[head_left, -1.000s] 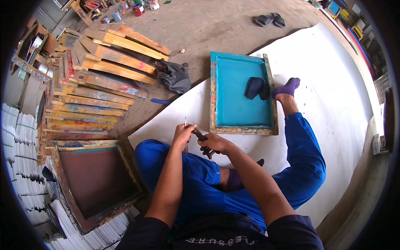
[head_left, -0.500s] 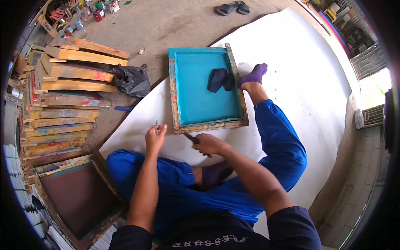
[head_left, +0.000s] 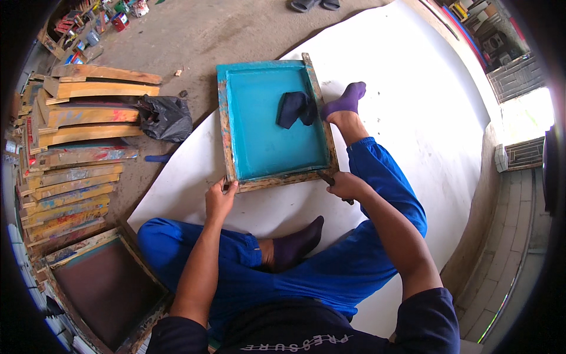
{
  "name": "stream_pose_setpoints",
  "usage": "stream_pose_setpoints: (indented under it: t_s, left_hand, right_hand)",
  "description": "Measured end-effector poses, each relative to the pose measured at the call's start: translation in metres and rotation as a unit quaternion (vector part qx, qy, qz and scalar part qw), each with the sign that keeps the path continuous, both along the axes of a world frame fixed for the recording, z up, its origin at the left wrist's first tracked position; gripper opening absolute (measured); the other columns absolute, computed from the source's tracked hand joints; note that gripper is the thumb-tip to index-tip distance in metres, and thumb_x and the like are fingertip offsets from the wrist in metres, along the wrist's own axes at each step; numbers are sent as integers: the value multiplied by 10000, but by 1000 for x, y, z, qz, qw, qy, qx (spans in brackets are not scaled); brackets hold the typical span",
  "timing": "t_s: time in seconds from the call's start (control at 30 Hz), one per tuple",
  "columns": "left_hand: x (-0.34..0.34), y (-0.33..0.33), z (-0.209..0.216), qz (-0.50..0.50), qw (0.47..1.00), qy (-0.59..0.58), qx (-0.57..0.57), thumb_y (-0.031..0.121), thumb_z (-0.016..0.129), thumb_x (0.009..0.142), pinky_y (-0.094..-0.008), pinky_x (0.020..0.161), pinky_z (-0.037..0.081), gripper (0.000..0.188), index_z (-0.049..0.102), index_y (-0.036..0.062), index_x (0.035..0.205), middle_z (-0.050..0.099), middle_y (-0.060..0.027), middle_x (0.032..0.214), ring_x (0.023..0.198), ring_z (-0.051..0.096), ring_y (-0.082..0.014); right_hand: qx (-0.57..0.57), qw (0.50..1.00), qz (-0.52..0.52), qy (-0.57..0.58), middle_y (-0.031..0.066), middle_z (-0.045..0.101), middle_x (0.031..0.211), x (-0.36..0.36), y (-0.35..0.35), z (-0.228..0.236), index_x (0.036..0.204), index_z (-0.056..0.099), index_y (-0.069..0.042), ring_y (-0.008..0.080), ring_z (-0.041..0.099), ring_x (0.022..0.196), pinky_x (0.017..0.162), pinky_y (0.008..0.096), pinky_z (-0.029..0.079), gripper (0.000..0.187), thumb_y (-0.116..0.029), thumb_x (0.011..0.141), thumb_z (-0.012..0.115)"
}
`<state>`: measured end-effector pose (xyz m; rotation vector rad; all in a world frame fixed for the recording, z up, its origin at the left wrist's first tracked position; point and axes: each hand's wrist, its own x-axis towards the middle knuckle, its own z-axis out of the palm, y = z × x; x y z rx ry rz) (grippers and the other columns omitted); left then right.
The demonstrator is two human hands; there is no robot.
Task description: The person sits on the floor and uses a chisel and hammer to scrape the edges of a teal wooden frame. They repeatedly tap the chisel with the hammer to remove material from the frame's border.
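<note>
Since prev frame, L hand [head_left: 219, 199] has gone to near-L corner of the wood frame [head_left: 268, 147], R hand [head_left: 348, 186] over to its near-R corner. R fingers wrapped round a dk tool [head_left: 325, 177], tip by frame's edge; L fingers bent, can't tell if gripping anything. Frame, blue-green inside, lies on white sheet [head_left: 424, 118] w/ dk cloth [head_left: 290, 110] on it.

teal screen [head_left: 259, 141], wood-framed, worn along its edges: is lying recess-up, slightly turned, upper centre of view | dark tool [head_left: 325, 177]: is slanting at the screen's lower-right corner, its middle partly hidden
</note>
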<state>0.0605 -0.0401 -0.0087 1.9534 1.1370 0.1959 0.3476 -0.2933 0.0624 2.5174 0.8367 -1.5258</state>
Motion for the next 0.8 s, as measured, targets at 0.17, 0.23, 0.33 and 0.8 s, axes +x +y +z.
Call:
stream_pose_setpoints:
  t_s: [0.17, 0.23, 0.33, 0.8]
  left_hand:
    - [-4, 2, -2, -11, 1000, 5, -21, 347, 711, 921, -448, 844, 552, 424, 713, 43, 1217, 742, -235, 1009, 966, 720, -397]
    - [-4, 2, -3, -9, 1000, -5, -11, 349, 709, 922, -453, 843, 550, 428, 712, 37, 1214, 740, -241, 1007, 963, 717, -404]
    - [-4, 2, -4, -13, 1000, -19, -19, 352, 708, 921, -456, 836, 548, 438, 708, 31, 1219, 738, -245, 996, 951, 715, -408]
    - [-9, 4, -10, -32, 998, -46, -1, 374, 698, 931, -463, 784, 550, 440, 704, 59, 1238, 739, -229, 936, 887, 718, -400]
  right_hand:
    - [20, 994, 69, -84, 276, 726, 1050, -14, 14, 9, 1093, 715, 26, 385, 718, 1040, 923, 495, 563, 343, -146, 844, 551]
    - [12, 989, 93, -112, 275, 716, 1120, -19, 17, 4, 1095, 723, 2, 389, 699, 1096, 949, 497, 552, 347, -121, 828, 538]
    - [2, 988, 87, -131, 259, 725, 1108, -22, 16, -2, 1066, 732, 3, 403, 704, 1076, 944, 494, 556, 328, -129, 832, 543]
    - [102, 990, -93, -33, 234, 729, 859, -25, 6, -21, 941, 692, 72, 366, 738, 815, 749, 474, 578, 308, -222, 861, 643]
